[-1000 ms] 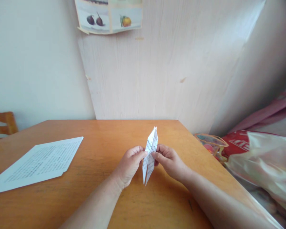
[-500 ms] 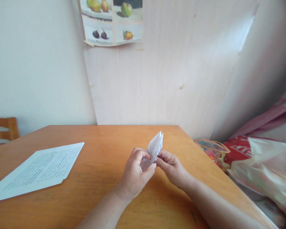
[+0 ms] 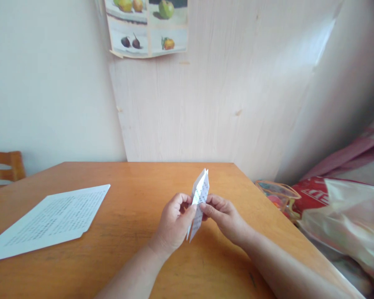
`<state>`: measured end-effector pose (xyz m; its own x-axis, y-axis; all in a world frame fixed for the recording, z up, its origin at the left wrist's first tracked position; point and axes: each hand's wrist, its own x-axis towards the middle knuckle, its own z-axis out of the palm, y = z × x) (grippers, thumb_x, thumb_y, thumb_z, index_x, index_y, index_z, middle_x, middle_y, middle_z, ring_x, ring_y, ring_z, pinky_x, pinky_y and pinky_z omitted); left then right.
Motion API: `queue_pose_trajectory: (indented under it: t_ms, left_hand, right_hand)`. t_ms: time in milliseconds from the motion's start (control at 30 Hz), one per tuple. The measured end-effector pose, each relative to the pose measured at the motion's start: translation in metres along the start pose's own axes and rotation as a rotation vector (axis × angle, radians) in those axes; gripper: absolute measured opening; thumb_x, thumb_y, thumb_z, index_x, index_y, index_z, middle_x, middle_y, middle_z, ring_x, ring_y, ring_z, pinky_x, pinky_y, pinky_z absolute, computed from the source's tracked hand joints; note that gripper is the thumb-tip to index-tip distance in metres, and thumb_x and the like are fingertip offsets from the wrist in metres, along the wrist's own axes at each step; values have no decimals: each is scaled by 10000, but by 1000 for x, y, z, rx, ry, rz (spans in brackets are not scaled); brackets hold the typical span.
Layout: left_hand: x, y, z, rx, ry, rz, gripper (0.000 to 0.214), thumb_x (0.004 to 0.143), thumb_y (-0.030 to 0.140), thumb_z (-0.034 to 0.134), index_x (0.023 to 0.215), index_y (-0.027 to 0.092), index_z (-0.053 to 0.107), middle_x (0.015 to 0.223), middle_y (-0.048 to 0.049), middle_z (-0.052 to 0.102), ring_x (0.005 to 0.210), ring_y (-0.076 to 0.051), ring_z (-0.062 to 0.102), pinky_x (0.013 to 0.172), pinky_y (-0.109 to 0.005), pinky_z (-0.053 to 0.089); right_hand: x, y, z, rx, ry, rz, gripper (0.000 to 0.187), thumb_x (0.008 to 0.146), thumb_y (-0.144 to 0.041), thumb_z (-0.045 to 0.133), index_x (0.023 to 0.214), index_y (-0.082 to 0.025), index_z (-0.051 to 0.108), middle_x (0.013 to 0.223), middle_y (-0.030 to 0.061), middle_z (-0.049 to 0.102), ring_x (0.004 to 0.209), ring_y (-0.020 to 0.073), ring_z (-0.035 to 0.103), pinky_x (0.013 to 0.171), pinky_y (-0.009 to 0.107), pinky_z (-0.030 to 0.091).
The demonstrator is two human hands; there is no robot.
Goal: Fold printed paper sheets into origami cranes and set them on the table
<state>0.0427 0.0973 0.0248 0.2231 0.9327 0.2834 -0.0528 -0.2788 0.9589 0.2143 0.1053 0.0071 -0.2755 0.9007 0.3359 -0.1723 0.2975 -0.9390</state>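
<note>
A folded piece of printed paper (image 3: 200,193) is held upright above the table, with two pointed tips at the top and two lower points hanging below the fingers. My left hand (image 3: 177,222) pinches its left side between thumb and fingers. From the right, my right hand (image 3: 222,214) grips the printed face, the thumb in front and the fingers partly hidden behind. Both hands are closed on the same paper, close together over the middle of the table.
The wooden table (image 3: 124,257) bears printed sheets (image 3: 54,218) at left. A wooden chair (image 3: 17,166) stands beyond the left edge. Right of the table are an orange-rimmed mesh item (image 3: 277,189), a red bag (image 3: 311,195) and a whitish plastic bag (image 3: 345,220). A fruit poster (image 3: 148,29) hangs behind.
The folded paper has turned and its layers have parted, so a printed face and two lower points now show. My left thumb has shifted slightly left; my right hand stays about where it was.
</note>
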Motion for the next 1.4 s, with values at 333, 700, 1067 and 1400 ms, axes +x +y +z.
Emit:
queue_pose_trajectory:
  t_ms: [333, 700, 1067, 1400]
  left_hand:
    - [6, 3, -2, -413, 0, -260, 391, 778, 233, 762, 1102, 180, 549, 957, -61, 695, 809, -216, 706, 772, -380, 566]
    - [6, 3, -3, -400, -100, -325, 191, 787, 227, 703, 944, 161, 617, 811, -61, 738, 724, -229, 724, 752, -378, 549]
    - [7, -1, -2, -389, -82, -308, 159, 754, 198, 681, 883, 170, 593, 766, -36, 719, 673, -204, 704, 711, -348, 540]
    - [7, 2, -1, -328, -110, -314, 223, 745, 221, 691, 946, 173, 608, 780, -36, 720, 680, -201, 700, 695, -329, 534]
  right_hand:
    - [-1, -8, 2, -16, 28, 81, 299, 868, -461, 712, 831, -174, 637, 708, 3, 636, 634, 130, 555, 625, 286, 455]
    - [0, -6, 1, -19, 39, 114, 318, 851, -477, 725, 826, -178, 620, 684, -6, 619, 597, 125, 541, 585, 281, 446]
    - [0, -2, 1, -8, 22, 116, 325, 843, -481, 733, 810, -180, 615, 672, -16, 600, 587, 115, 520, 582, 269, 435]
    - [0, -5, 0, -31, 25, 121, 342, 832, -493, 736, 775, -181, 608, 651, -19, 586, 576, 114, 515, 569, 268, 436]
